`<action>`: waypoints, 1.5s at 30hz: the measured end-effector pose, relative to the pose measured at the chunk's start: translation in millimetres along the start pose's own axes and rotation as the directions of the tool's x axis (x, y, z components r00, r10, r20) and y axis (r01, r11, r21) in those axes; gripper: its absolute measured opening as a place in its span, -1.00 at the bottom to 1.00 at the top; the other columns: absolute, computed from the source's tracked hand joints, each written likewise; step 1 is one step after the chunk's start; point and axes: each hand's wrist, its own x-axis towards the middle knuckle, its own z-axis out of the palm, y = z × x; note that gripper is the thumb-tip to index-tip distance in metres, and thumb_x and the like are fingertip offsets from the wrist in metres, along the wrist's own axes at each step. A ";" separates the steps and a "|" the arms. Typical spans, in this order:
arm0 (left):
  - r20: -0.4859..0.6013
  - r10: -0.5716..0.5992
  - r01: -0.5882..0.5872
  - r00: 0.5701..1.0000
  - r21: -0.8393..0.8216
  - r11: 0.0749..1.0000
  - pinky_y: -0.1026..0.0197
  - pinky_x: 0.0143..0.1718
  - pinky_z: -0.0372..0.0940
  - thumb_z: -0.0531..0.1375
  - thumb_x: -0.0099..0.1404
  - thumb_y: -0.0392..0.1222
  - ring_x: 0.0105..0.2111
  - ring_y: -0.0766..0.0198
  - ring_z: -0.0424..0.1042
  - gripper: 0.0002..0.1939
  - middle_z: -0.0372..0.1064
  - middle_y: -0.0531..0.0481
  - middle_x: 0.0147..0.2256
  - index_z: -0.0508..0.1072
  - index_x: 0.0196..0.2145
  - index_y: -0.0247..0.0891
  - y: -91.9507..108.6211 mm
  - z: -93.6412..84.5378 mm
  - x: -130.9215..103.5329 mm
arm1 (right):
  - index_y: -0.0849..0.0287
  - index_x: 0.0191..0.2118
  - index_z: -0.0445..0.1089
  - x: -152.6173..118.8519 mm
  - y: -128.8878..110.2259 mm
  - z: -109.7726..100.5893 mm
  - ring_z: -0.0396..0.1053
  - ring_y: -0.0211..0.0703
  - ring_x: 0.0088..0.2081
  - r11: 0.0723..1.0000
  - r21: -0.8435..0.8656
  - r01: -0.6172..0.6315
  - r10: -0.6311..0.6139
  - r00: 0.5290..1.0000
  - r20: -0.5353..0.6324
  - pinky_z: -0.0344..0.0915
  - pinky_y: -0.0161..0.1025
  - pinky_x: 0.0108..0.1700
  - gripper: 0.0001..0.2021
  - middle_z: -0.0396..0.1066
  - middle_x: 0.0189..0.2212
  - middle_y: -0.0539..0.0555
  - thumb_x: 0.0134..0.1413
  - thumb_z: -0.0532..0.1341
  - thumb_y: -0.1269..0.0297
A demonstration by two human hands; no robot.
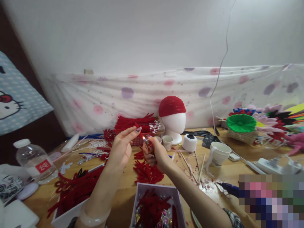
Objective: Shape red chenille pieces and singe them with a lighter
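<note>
"What's worn at the left hand point(123, 144)?"
"A thick, rounded bangle point(95, 218) on the forearm, milky white and smooth. A dark sleeve edge point(72, 222) shows beside it."
"And the right hand point(158, 153)?"
"Its arm has a plaid cuff point(232, 218), dark with pale lines."
"Nails?"
"The left thumbnail point(138, 129) looks glossy, its decoration too small to read."

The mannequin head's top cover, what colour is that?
The top cover is red. It shows best in the head view.
</note>
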 end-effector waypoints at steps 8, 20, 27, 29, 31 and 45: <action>0.241 -0.130 0.059 0.962 0.280 0.958 0.20 -0.21 0.29 0.48 -0.24 -0.18 -0.36 0.22 0.47 -0.78 0.57 -0.06 -0.43 0.63 -0.54 -0.23 3.2 -16.9 6.9 | 0.13 -0.67 0.04 -7.2 -30.0 -25.1 -0.32 -0.39 -0.72 0.966 0.144 0.216 -0.199 0.972 -0.122 -0.32 -0.41 -0.70 -0.43 -0.15 -0.80 -0.14 0.24 -0.12 -0.15; 0.438 -0.539 -0.390 0.720 0.897 0.208 0.21 -0.30 0.28 0.21 0.09 -0.30 -0.33 0.12 0.52 -0.70 0.61 -0.11 -0.32 0.67 -0.23 -0.23 -45.3 -40.7 32.2 | 0.10 -0.65 0.06 -18.4 -48.4 -45.5 -0.26 -0.36 -0.71 0.933 0.057 0.355 -0.338 0.921 -0.194 -0.29 -0.35 -0.66 -0.40 -0.15 -0.76 -0.13 0.18 -0.08 -0.27; 0.421 -0.632 -0.469 0.650 0.877 0.102 0.24 -0.35 0.24 0.38 -0.39 -0.47 -0.32 0.11 0.43 -0.59 0.52 0.00 -0.39 0.62 -0.48 -0.14 -106.6 -44.8 37.2 | 0.10 -0.65 0.09 -15.2 -45.3 -42.9 -0.22 -0.37 -0.72 0.934 0.015 0.357 -0.349 0.922 -0.166 -0.25 -0.32 -0.65 -0.40 -0.14 -0.76 -0.12 0.16 -0.05 -0.30; 0.420 -0.643 -0.482 0.641 0.872 0.089 0.24 -0.35 0.23 0.36 -0.38 -0.46 -0.31 0.10 0.41 -0.68 0.49 -0.01 -0.42 0.56 -0.57 -0.17 -112.8 -46.0 35.1 | 0.11 -0.65 0.08 -15.1 -44.9 -42.1 -0.22 -0.37 -0.72 0.937 0.014 0.350 -0.343 0.925 -0.163 -0.25 -0.32 -0.65 -0.40 -0.14 -0.77 -0.12 0.17 -0.05 -0.30; 0.410 -0.649 -0.476 0.641 0.876 0.084 0.22 -0.35 0.22 0.34 -0.31 -0.44 -0.35 0.11 0.40 -0.78 0.43 -0.01 -0.50 0.48 -0.64 -0.18 -114.8 -47.6 35.1 | 0.11 -0.65 0.08 -15.3 -44.6 -41.2 -0.23 -0.36 -0.71 0.941 0.017 0.339 -0.332 0.928 -0.170 -0.26 -0.32 -0.65 -0.40 -0.14 -0.77 -0.13 0.20 -0.08 -0.27; 0.449 -0.428 -0.059 0.784 0.741 0.669 0.17 -0.24 0.28 0.14 0.12 -0.17 -0.40 0.23 0.39 -0.92 0.41 0.01 -0.44 0.29 -0.43 -0.19 -62.0 -46.9 47.8 | 0.09 -0.60 0.13 -1.4 -39.8 -54.3 -0.24 -0.38 -0.72 0.953 -0.011 0.302 -0.299 0.938 -0.174 -0.28 -0.33 -0.68 -0.43 -0.12 -0.78 -0.15 0.07 0.05 -0.33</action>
